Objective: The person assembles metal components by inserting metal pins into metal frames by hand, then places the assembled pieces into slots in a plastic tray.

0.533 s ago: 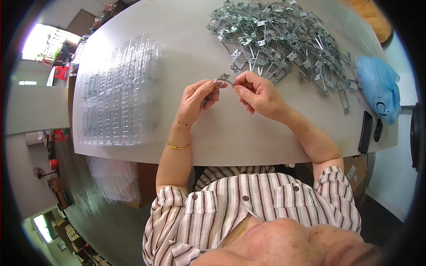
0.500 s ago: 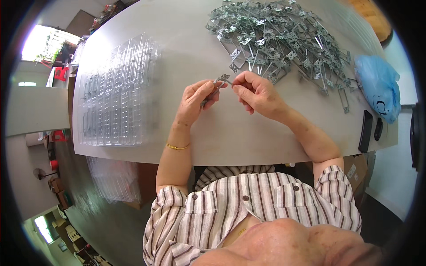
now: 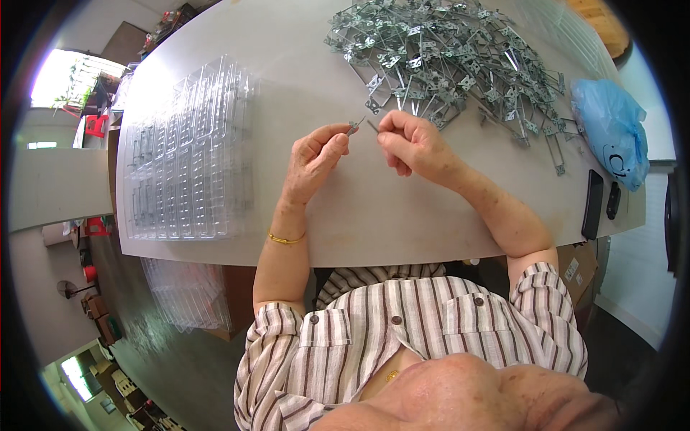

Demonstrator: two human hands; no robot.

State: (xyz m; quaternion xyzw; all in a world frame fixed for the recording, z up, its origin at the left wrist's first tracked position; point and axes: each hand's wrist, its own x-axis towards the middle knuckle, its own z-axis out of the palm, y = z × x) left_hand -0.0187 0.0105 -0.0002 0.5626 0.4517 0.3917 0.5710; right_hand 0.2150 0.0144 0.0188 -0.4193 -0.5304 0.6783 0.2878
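Observation:
Above the table's middle, my left hand (image 3: 315,159) pinches a small grey metal piece (image 3: 353,128) between thumb and fingers. A thin tip sticks out past the fingertips, and the rest is covered by the hand. Facing it, my right hand (image 3: 418,145) is closed on a thin dark metal rod (image 3: 372,126), which points up and left. A narrow gap separates the two pieces. Just beyond the hands lies a big tangled heap of silvery metal brackets (image 3: 438,61) with long thin legs and flat punched plates.
At left, a stack of clear plastic trays (image 3: 188,154) sits on the pale table (image 3: 345,233), some with metal pieces in their slots. A blue plastic bag (image 3: 611,133), a black phone (image 3: 592,205) and a small black object (image 3: 613,200) rest at right. More clear trays (image 3: 188,291) stand below the table's left edge.
The metal piece in my left hand has turned, and less of it shows now. My fingertips have drawn slightly apart, and the rod in my right hand shows apart from it.

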